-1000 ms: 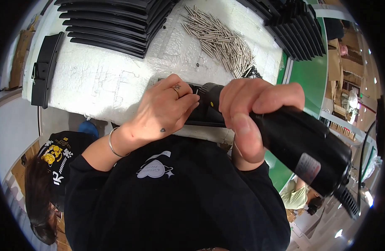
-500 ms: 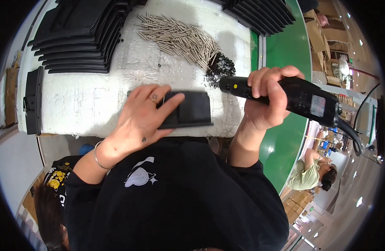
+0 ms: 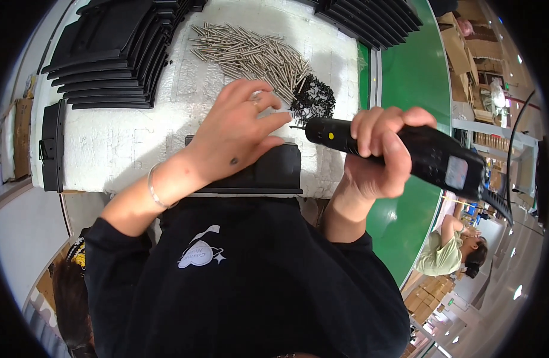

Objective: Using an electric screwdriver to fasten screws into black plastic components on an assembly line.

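My right hand (image 3: 382, 152) is wrapped round a black corded electric screwdriver (image 3: 441, 158), whose thin bit points left. Close to the tip of that bit, my left hand (image 3: 238, 128) hovers with bent fingers apart and nothing visible between them. Beneath the left hand a black plastic panel (image 3: 277, 170) lies at the near edge of the white foam-topped table, partly hidden by the hand and wrist. Small black screws (image 3: 314, 98) form a heap just beyond the screwdriver's tip. Beside them spreads a larger pile of silver metal pins (image 3: 256, 51).
Black panels (image 3: 107, 59) are stacked at the far left, with another stack (image 3: 370, 24) at the far right. A single black part (image 3: 51, 146) stands at the table's left edge. Green surface (image 3: 406, 89) runs along the right. Another person (image 3: 450, 247) sits farther right.
My left hand has lifted off the black panel and moved away from me and right, toward the screws. The screwdriver has shifted slightly left and nearer, and the panel slightly nearer.
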`<state>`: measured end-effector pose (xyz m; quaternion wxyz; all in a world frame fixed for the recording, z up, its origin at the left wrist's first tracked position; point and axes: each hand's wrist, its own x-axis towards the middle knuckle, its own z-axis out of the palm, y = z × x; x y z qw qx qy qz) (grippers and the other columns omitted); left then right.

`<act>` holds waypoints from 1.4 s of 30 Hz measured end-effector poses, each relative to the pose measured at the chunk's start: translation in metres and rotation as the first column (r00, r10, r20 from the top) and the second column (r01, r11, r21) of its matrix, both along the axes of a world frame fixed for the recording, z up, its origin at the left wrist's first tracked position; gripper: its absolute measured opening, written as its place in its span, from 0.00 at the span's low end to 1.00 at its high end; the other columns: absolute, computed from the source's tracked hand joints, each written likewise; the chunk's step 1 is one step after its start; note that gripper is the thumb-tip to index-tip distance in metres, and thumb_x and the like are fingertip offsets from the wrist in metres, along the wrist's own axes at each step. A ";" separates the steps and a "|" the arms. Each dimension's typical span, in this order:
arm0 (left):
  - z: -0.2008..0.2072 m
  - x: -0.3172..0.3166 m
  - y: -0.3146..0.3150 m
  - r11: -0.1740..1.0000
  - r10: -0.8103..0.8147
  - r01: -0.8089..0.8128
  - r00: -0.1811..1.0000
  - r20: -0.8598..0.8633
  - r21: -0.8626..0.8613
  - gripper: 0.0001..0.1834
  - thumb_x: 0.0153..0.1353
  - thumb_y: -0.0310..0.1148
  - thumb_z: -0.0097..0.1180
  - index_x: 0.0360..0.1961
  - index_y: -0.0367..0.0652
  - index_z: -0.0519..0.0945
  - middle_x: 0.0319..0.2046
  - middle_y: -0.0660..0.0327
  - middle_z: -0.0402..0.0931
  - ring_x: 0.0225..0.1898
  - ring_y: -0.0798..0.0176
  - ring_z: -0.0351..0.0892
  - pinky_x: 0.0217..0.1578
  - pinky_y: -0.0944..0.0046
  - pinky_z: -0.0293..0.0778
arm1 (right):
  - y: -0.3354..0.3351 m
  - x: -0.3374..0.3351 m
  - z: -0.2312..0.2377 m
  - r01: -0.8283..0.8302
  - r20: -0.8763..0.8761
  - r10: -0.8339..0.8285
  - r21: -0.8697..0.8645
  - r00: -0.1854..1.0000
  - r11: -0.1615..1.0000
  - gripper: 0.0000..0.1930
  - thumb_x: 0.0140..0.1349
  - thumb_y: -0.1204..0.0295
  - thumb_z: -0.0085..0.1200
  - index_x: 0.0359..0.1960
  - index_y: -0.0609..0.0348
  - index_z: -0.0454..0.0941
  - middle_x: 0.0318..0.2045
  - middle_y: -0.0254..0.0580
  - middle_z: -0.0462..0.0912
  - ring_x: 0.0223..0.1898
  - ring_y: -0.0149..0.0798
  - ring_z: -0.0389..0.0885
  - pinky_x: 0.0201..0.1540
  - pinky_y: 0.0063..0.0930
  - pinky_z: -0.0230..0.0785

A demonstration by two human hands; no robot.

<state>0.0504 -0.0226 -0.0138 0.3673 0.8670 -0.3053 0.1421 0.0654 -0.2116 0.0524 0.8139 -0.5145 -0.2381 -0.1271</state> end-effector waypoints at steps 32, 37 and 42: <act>-0.022 0.052 0.047 0.960 0.172 -0.200 0.973 0.151 0.197 0.01 0.46 0.24 0.57 0.21 0.41 0.80 0.28 0.63 0.75 0.40 0.58 0.71 0.40 0.59 0.71 | -0.001 -0.014 0.015 -0.122 0.137 0.129 -0.061 0.982 0.991 0.15 0.56 0.75 0.47 0.46 0.57 0.65 0.18 0.28 0.64 0.17 0.25 0.62 0.26 0.24 0.58; -0.012 0.060 0.049 0.906 0.104 -0.162 0.981 0.165 0.392 0.02 0.48 0.25 0.60 0.25 0.40 0.81 0.32 0.64 0.76 0.42 0.59 0.73 0.40 0.61 0.72 | 0.000 -0.016 0.013 -0.134 0.137 0.142 -0.062 0.980 0.989 0.15 0.56 0.75 0.47 0.47 0.57 0.65 0.18 0.29 0.64 0.17 0.25 0.62 0.27 0.24 0.59; 0.000 0.035 0.045 0.960 0.088 -0.157 0.955 0.283 0.232 0.03 0.49 0.26 0.60 0.25 0.42 0.78 0.29 0.63 0.75 0.40 0.58 0.74 0.37 0.60 0.72 | 0.000 -0.019 0.014 -0.147 0.130 0.154 -0.059 0.979 0.987 0.16 0.56 0.75 0.47 0.47 0.57 0.64 0.18 0.29 0.64 0.17 0.25 0.63 0.27 0.24 0.59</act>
